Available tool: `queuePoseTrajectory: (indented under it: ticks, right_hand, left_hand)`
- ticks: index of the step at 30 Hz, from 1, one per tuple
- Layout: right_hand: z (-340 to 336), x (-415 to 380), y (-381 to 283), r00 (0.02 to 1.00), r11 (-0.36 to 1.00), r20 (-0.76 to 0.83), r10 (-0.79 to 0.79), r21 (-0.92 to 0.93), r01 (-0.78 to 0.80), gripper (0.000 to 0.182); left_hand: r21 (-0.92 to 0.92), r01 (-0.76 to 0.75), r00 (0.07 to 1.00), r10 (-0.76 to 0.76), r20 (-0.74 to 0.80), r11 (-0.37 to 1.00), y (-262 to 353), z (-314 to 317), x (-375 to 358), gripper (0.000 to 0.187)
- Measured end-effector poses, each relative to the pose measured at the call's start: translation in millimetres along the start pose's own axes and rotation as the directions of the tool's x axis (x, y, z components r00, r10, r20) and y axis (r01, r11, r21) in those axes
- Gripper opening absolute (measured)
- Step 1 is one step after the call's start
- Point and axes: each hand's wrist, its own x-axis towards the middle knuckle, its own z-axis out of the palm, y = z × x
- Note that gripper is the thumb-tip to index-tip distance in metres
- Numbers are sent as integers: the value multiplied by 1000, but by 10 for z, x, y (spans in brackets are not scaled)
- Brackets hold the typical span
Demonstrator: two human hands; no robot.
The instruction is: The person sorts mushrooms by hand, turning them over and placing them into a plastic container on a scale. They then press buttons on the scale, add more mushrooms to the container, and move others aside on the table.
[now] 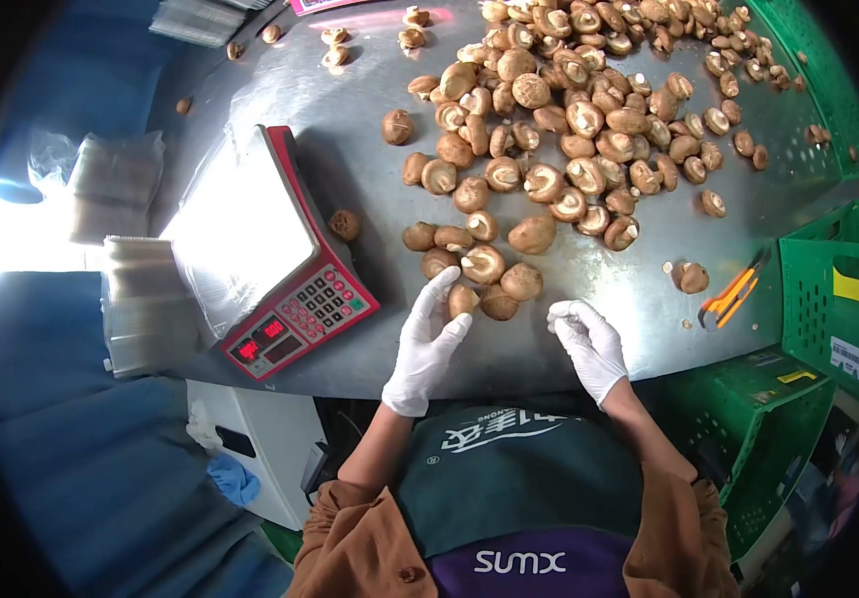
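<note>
While the right hand (591, 349) lies apart, fingertips bunched and any hold unclear, the left hand (424, 349) pinches a mushroom (461, 301) between parted thumb and forefinger, stem pointing rightward.

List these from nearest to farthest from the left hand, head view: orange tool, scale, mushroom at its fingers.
From the left hand:
1. Mushroom, between its thumb and fingers.
2. Scale, just to its left.
3. Orange tool, far right, beyond the right hand.
</note>
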Motion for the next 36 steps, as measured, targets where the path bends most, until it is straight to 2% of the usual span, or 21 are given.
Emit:
queuePoseTrajectory:
  ticks: [1, 2, 3, 4, 6, 8, 10, 12, 13, 15, 18, 20, 22, 26, 29, 32, 36]
  right_hand:
    - [14, 32, -11, 1000, 999, -23, -17, -28, 16, 16]
    - [48, 64, -30, 998, 998, -46, -36, -54, 34, 19]
    - [97, 91, -67, 996, 996, -64, -67, -61, 63, 25]
    - [127, 123, -122, 993, 985, -59, -107, -142, 98, 31]
    - [221, 182, -155, 973, 963, -83, -216, -181, 198, 40]
    - [309, 195, -251, 963, 926, -98, -251, -315, 209, 46]
    - [391, 209, -324, 949, 839, -76, -306, -493, 231, 50]
    - [436, 255, -376, 930, 675, -7, -369, -689, 263, 52]
    - [469, 285, -401, 925, 607, 8, -379, -753, 255, 50]
    - [434, 347, -317, 909, 626, 8, -417, -723, 294, 48]
    - [425, 383, -286, 864, 650, -12, -503, -664, 370, 46]
    - [437, 337, -249, 920, 809, -98, -379, -518, 279, 47]
    - [445, 287, -177, 944, 896, -101, -313, -362, 258, 48]
    - [424, 139, -308, 991, 992, -33, -128, -1, 128, 49]
    - [376, 53, -462, 997, 985, 71, 32, 168, -43, 51]
    - [362, 3, -498, 984, 882, 173, 29, 460, -107, 46]
    - [280, -19, -431, 957, 715, 289, 28, 663, -221, 42]
  left_hand:
    - [-162, 30, 996, -15, 90, 986, 47, -28, 5, 63]
    - [-306, 135, 984, -93, 150, 942, 117, -37, 3, 64]
    - [-434, 245, 962, -160, 223, 867, 192, -30, -1, 66]
    - [-543, 355, 928, -216, 304, 761, 231, -46, -2, 67]
    - [-534, 455, 876, -248, 415, 712, 240, -114, 25, 71]
    - [-537, 523, 831, -255, 495, 662, 273, -143, 54, 71]
    - [-545, 520, 839, -271, 473, 658, 268, -203, 61, 63]
    - [-526, 482, 861, -267, 434, 701, 269, -281, 48, 58]
    - [-512, 465, 876, -295, 381, 722, 258, -324, 37, 50]
    - [-512, 422, 898, -270, 347, 748, 236, -404, 45, 46]
    - [-560, 425, 897, -245, 369, 711, 275, -459, 16, 43]
    - [-609, 438, 890, -223, 398, 662, 308, -438, 19, 43]
    - [-648, 459, 881, -213, 423, 608, 307, -384, 8, 47]
    - [-709, 497, 865, -214, 455, 501, 286, -293, -16, 54]
    - [-721, 515, 854, -205, 478, 464, 309, -244, -40, 58]
    - [-730, 523, 849, -192, 493, 440, 336, -205, -54, 60]
    - [-743, 544, 833, -143, 534, 390, 298, -186, -51, 61]
